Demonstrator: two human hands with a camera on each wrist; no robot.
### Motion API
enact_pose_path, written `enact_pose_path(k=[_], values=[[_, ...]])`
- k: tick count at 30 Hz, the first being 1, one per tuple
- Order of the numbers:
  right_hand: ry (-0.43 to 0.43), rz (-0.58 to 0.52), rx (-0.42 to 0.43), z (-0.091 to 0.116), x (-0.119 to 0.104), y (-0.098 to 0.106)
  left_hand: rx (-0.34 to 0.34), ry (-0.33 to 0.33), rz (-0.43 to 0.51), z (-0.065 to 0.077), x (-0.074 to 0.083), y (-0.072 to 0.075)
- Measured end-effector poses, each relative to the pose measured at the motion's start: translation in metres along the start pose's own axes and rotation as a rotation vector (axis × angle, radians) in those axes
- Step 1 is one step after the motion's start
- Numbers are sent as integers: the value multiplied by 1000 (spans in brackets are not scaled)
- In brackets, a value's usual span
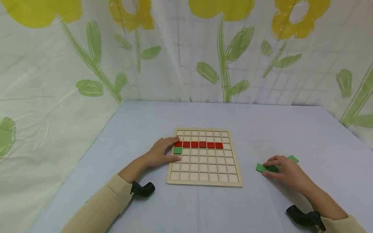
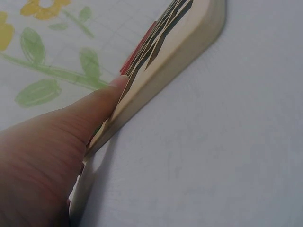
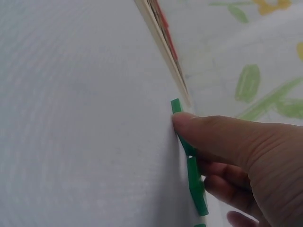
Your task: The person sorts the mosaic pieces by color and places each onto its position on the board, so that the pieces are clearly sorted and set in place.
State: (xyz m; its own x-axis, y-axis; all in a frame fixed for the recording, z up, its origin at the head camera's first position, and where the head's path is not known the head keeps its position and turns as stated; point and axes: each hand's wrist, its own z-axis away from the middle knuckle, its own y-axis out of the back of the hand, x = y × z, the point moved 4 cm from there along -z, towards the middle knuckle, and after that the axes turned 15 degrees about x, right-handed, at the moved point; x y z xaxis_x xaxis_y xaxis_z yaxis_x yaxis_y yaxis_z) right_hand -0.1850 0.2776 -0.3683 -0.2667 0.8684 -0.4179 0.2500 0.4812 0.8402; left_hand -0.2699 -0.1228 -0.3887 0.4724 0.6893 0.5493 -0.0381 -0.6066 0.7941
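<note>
A wooden grid board [image 1: 204,185] lies flat on the table. My left hand [image 1: 158,152] rests at its left edge, fingers and thumb spread, with the thumb on the board's face in the left wrist view. Several red square tiles [image 1: 194,144] form a row across the grid; just below the row's left end sits one green tile [image 1: 177,150], between my left thumb and fingers. Right of the board, my right hand [image 1: 284,168] pinches a green square tile [image 3: 185,145] between thumb and fingers. Another green tile [image 3: 196,189] is beside it, partly under the hand in the head view.
One more green tile [image 1: 293,158] shows past the right hand's knuckles. A pale cloth covers the table [image 1: 262,129]. A white curtain [image 1: 180,64] with painted yellow flowers hangs behind it. Black wrist devices [image 1: 142,189] are strapped at both sleeves.
</note>
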Motion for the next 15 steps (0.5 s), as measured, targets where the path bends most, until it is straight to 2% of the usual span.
enact_pose_path(k=[3, 10, 15], values=[[20, 10, 9, -1, -1, 0, 0, 1, 5, 0, 0, 0], [129, 37, 61, -1, -6, 5, 1, 1, 10, 1, 0, 1], [150, 41, 104, 1, -6, 6, 6, -6, 9, 0, 0, 0]])
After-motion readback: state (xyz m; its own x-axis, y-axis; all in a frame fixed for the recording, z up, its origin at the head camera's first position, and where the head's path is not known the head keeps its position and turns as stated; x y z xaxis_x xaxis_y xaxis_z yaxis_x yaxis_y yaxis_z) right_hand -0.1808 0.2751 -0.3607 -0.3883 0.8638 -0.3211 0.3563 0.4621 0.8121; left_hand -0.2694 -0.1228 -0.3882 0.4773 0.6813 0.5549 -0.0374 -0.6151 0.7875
